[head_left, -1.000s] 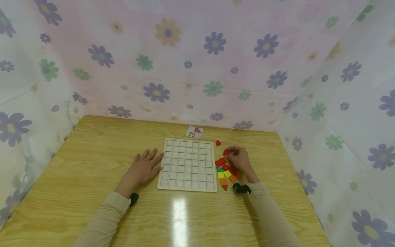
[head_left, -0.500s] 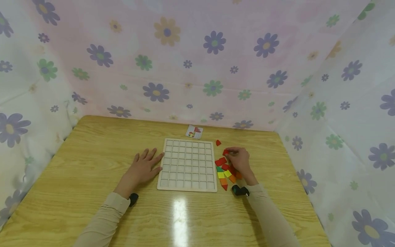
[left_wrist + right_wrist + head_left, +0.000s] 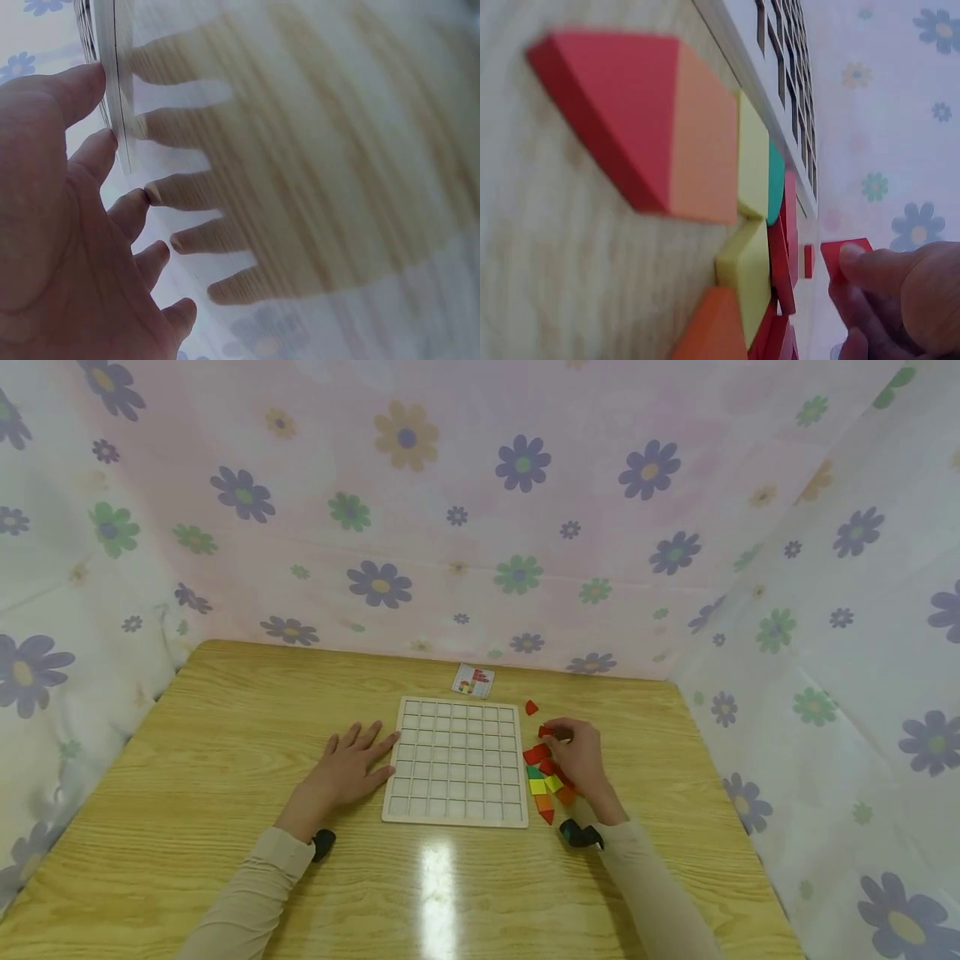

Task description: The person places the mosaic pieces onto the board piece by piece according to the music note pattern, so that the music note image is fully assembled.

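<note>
A pale wooden grid board [image 3: 455, 762] lies on the table, its squares bare. My left hand [image 3: 343, 775] rests flat at its left edge with fingers spread; in the left wrist view the thumb and a fingertip touch the board's side. To the right of the board, my right hand [image 3: 579, 753] pinches a red block [image 3: 837, 253] between thumb and fingers, above a cluster of coloured blocks. Within that cluster are a yellow block [image 3: 537, 787], a green block [image 3: 534, 772], an orange block [image 3: 543, 802] and several red blocks [image 3: 536, 754]. The hand hides part of the cluster.
Behind the board lies a small printed card [image 3: 473, 680] with a coloured pattern. A single red rounded block [image 3: 532, 707] sits apart, near the board's far right corner. Flower-printed curtains [image 3: 450, 543] enclose the table's back and sides.
My right hand has shifted slightly left and toward the body, with the red block still pinched. The left hand has stayed in place.
</note>
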Motion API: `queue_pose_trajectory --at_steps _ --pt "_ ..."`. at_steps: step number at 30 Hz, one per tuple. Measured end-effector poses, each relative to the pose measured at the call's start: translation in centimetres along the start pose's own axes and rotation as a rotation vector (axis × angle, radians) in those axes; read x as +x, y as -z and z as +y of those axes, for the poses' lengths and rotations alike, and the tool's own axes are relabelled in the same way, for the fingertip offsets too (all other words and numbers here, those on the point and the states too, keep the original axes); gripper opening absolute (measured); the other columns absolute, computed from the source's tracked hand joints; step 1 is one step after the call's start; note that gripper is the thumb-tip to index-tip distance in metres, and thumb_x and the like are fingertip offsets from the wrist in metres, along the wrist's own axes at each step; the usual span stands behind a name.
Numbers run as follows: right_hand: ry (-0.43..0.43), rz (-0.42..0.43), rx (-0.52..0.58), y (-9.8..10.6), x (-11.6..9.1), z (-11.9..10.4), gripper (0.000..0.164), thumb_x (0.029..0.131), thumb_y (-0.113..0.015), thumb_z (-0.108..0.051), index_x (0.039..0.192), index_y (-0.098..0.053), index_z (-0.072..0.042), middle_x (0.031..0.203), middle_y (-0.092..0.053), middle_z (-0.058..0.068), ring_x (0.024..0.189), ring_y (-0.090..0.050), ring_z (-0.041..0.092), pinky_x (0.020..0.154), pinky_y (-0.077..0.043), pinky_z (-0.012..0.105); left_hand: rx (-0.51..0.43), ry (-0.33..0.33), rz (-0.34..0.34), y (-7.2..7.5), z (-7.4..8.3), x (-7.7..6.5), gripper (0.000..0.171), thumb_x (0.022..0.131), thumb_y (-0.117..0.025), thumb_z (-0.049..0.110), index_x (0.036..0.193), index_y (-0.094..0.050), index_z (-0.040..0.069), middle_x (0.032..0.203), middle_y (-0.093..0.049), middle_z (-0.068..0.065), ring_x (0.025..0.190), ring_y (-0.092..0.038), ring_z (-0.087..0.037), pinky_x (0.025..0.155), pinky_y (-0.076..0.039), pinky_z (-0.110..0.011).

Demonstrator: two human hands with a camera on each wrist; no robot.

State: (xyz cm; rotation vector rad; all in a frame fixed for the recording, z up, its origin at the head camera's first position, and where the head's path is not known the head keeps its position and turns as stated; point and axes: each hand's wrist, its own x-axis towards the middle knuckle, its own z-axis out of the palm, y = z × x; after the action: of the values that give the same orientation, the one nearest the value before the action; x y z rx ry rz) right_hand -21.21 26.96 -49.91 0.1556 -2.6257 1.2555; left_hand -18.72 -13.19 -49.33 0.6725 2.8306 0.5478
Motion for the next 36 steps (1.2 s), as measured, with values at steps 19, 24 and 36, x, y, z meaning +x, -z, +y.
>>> queue_pose_trajectory --at_steps 19,24,36 --pt "0.15 -0.075 -0.042 -3.3 -3.0 -3.1 0.015 0.09 -0.075 0.001 0.103 -0.077 -0.003 0.097 -0.074 0.009 0.079 -0.064 0.019 0.068 -0.053 0.025 -0.017 0.016 -0.035 0.4 0.0 0.3 0.061 0.108 -0.051 0.037 0.161 -0.033 0.014 0.166 -0.022 -0.024 0.151 -0.014 -0.054 0.115 -0.015 -0.074" --pt "0.065 -0.13 0.14 -4.6 -3.9 -4.7 0.013 0.089 -0.076 0.002 0.102 -0.078 -0.002 0.095 -0.076 0.011 0.081 -0.069 0.021 0.07 -0.054 0.021 -0.04 0.023 -0.038 0.5 0.2 0.2 0.061 0.108 -0.051 0.036 0.161 -0.033 0.013 0.166 -0.021 -0.024 0.151 -0.013 -0.054 0.115 -0.014 -0.075" --pt "-0.027 -0.189 0.248 -7.4 -4.9 -5.9 0.005 0.091 -0.076 -0.006 0.096 -0.075 -0.004 0.094 -0.076 0.01 0.081 -0.071 0.017 0.073 -0.055 0.019 -0.053 0.019 -0.026 -0.1 0.0 0.1 0.061 0.107 -0.053 0.035 0.16 -0.034 0.012 0.166 -0.022 -0.025 0.15 -0.013 -0.056 0.114 -0.014 -0.077"
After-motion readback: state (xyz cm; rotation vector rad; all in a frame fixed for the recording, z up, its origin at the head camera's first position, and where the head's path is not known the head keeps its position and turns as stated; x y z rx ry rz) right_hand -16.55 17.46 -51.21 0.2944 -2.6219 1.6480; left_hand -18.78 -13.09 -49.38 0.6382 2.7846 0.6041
